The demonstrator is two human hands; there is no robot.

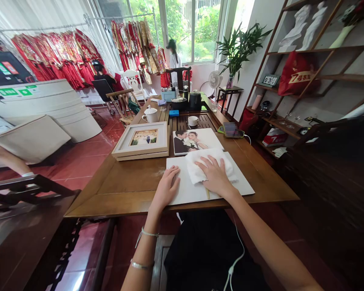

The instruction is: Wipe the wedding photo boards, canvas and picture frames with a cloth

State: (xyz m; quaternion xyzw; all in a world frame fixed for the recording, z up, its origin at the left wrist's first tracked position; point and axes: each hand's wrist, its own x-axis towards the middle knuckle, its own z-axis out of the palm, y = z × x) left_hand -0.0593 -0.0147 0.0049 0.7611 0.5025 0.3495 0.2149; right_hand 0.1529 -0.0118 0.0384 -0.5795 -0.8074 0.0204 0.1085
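A white rectangular board (244, 186) lies flat at the near edge of the wooden table. My right hand (214, 173) presses down on a bunched white cloth (195, 166) on top of it, fingers spread. Part of a thin yellowish piece shows below that palm; I cannot make out what it is. My left hand (169, 184) rests on the board's left side, fingers stretched forward and holding nothing. Just beyond the board is a flat photo print of a couple (197, 141). To its left, a pale framed picture (144, 137) lies on another frame.
Farther along the table (118, 190) stand a lidded white mug (151, 114), a small white cup (193, 121) and a dark kettle (195, 100). A phone (233, 130) with a cable lies at right. Wooden chairs (33, 198) stand left; shelves (309, 76) stand right. Two people are in the background.
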